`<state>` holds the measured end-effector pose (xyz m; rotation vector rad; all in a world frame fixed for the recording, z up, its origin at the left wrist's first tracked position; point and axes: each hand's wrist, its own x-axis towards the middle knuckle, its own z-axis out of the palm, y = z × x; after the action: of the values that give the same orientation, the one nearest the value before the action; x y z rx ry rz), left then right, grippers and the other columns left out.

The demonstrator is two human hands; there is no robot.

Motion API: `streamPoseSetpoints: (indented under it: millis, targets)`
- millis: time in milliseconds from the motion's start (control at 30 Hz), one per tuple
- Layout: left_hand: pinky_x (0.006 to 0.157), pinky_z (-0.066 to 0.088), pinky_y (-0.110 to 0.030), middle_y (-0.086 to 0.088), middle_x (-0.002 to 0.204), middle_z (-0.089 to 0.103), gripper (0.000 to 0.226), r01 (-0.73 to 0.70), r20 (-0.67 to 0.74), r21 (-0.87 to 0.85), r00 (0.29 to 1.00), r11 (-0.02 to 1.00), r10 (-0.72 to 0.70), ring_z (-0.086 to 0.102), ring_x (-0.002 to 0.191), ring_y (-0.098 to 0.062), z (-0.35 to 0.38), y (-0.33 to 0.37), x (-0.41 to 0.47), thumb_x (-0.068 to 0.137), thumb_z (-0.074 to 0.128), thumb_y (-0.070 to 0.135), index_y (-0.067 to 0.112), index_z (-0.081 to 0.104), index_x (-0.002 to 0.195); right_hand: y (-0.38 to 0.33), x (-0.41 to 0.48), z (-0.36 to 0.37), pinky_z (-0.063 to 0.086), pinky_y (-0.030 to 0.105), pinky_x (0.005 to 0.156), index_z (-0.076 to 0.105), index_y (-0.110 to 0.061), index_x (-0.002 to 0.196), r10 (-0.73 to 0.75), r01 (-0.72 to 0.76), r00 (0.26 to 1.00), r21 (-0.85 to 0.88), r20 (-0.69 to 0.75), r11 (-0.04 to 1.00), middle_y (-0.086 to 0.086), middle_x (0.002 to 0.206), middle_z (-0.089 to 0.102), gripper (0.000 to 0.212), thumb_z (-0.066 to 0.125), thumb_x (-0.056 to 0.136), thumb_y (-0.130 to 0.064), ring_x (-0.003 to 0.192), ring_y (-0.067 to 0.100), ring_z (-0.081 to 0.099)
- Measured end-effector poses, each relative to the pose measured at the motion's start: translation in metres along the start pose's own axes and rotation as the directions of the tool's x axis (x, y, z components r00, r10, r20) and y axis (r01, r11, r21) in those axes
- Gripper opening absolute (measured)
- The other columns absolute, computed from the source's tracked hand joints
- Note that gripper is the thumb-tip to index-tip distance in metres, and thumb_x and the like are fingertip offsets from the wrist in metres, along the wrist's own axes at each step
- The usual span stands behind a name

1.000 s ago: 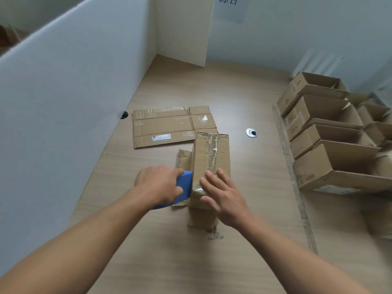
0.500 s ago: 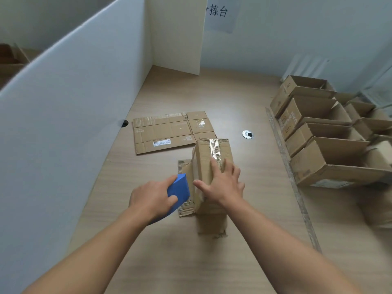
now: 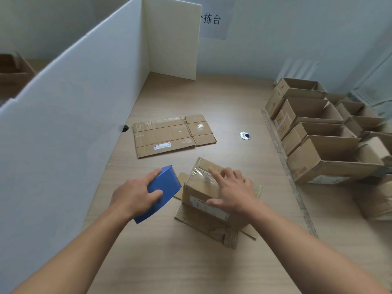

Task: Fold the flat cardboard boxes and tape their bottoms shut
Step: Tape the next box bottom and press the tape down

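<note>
Cardboard box (image 3: 198, 190) stands near the middle of the tabletop (image 3: 191, 264) with its bottom up, clear tape (image 3: 201, 176) across the seam and its open flaps splayed beneath. Right hand (image 3: 231, 192) rests on the taped face, fingers straight and spread. Left hand (image 3: 133, 198) grips a blue tape dispenser (image 3: 165, 186) just left of the box. Behind lies a flat cardboard box (image 3: 169, 134); folded boxes (image 3: 318, 149) line the right side.

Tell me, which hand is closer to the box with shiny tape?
Right. The right hand rests on the box; the left hand is beside it, gripping the blue tape dispenser.
</note>
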<state>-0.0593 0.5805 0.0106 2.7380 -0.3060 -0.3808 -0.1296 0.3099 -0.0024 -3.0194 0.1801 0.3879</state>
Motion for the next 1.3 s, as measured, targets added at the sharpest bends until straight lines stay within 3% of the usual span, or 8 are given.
streamPoseSetpoints:
  millis: [133, 333, 533, 633, 767, 1067, 1200, 1300]
  targets:
    - [0.070, 0.050, -0.030, 0.013, 0.102, 0.063, 0.065, -0.038, -0.004, 0.007, 0.999, 0.999, 0.038, 0.058, 0.087, -0.015, 0.003, 0.000, -0.004, 0.086, 0.053, 0.043, 0.058, 0.028, 0.145, -0.009, -0.001, 0.004, 0.017, 0.056, 0.113, 0.007, -0.049, 0.153, 0.034, -0.034, 0.999, -0.001, 0.038, 0.999, -0.005, 0.158, 0.005, 0.084, 0.056, 0.086, -0.066, 0.145, 0.027, 0.005]
    - [0.067, 0.047, -0.030, 0.013, 0.100, 0.062, 0.064, -0.050, 0.013, 0.024, 0.999, 0.998, 0.050, 0.057, 0.085, -0.014, 0.001, -0.007, -0.007, 0.088, 0.052, 0.043, 0.059, 0.026, 0.145, 0.001, -0.012, -0.011, 0.020, 0.059, 0.113, 0.004, -0.056, 0.149, -0.006, 0.037, 0.984, -0.173, 0.177, 0.984, -0.009, 0.163, -0.003, 0.087, 0.056, 0.093, -0.016, 0.151, 0.029, -0.001]
    - [0.069, 0.050, -0.031, 0.011, 0.101, 0.063, 0.064, -0.082, -0.018, 0.052, 0.996, 0.995, 0.083, 0.058, 0.085, -0.015, 0.002, -0.005, -0.009, 0.089, 0.052, 0.045, 0.058, 0.025, 0.146, -0.012, -0.019, -0.011, 0.025, 0.058, 0.111, 0.026, -0.046, 0.148, 0.015, -0.028, 0.990, 0.094, 0.138, 0.995, -0.002, 0.160, 0.013, 0.078, 0.052, 0.081, -0.076, 0.148, 0.025, 0.011]
    - [0.071, 0.051, -0.031, 0.010, 0.102, 0.065, 0.065, -0.102, -0.041, 0.059, 0.994, 0.993, 0.104, 0.059, 0.085, -0.016, 0.002, -0.003, -0.009, 0.089, 0.052, 0.046, 0.059, 0.024, 0.146, -0.030, -0.022, 0.008, 0.009, 0.065, 0.113, 0.019, -0.045, 0.150, 0.120, -0.125, 0.991, 0.100, 0.054, 0.987, 0.001, 0.162, 0.007, 0.087, 0.041, 0.077, -0.087, 0.151, 0.029, 0.001]
    - [0.071, 0.052, -0.032, 0.010, 0.104, 0.066, 0.065, -0.134, -0.052, 0.047, 0.989, 0.990, 0.137, 0.059, 0.086, -0.016, 0.004, -0.001, -0.013, 0.089, 0.054, 0.044, 0.058, 0.025, 0.146, -0.036, -0.026, 0.022, -0.003, 0.069, 0.112, 0.009, -0.042, 0.153, 0.088, -0.092, 0.995, 0.092, 0.041, 0.992, 0.003, 0.165, -0.001, 0.080, 0.047, 0.088, -0.069, 0.151, 0.032, -0.010]
    - [0.070, 0.050, -0.031, 0.013, 0.096, 0.063, 0.065, -0.223, -0.067, 0.037, 0.972, 0.974, 0.225, 0.058, 0.083, -0.015, 0.004, -0.005, -0.021, 0.089, 0.056, 0.044, 0.060, 0.027, 0.145, 0.006, -0.039, 0.013, 0.028, 0.043, 0.117, 0.016, -0.042, 0.156, -0.127, 0.126, 0.989, 0.026, 0.074, 0.992, -0.013, 0.165, 0.003, 0.082, 0.050, 0.090, -0.006, 0.152, 0.022, -0.001]
    - [0.065, 0.047, -0.029, 0.012, 0.091, 0.060, 0.065, -0.332, -0.081, 0.098, 0.937, 0.938, 0.340, 0.054, 0.076, -0.015, -0.001, -0.006, -0.028, 0.088, 0.048, 0.054, 0.060, 0.020, 0.147, 0.018, -0.037, 0.015, 0.034, 0.043, 0.112, 0.015, -0.050, 0.153, -0.140, 0.138, 0.988, 0.034, 0.071, 0.990, -0.019, 0.165, 0.001, 0.087, 0.045, 0.090, 0.002, 0.153, 0.021, -0.003]
    - [0.051, 0.042, -0.026, 0.014, 0.080, 0.058, 0.069, -0.522, -0.171, 0.140, 0.824, 0.841, 0.540, 0.050, 0.061, -0.015, -0.002, -0.012, -0.030, 0.080, 0.041, 0.059, 0.055, 0.027, 0.147, 0.017, -0.036, 0.011, 0.022, 0.046, 0.117, 0.018, -0.052, 0.152, -0.132, 0.127, 0.989, 0.072, 0.067, 0.989, -0.018, 0.165, 0.001, 0.074, 0.048, 0.098, -0.011, 0.153, 0.020, -0.007]
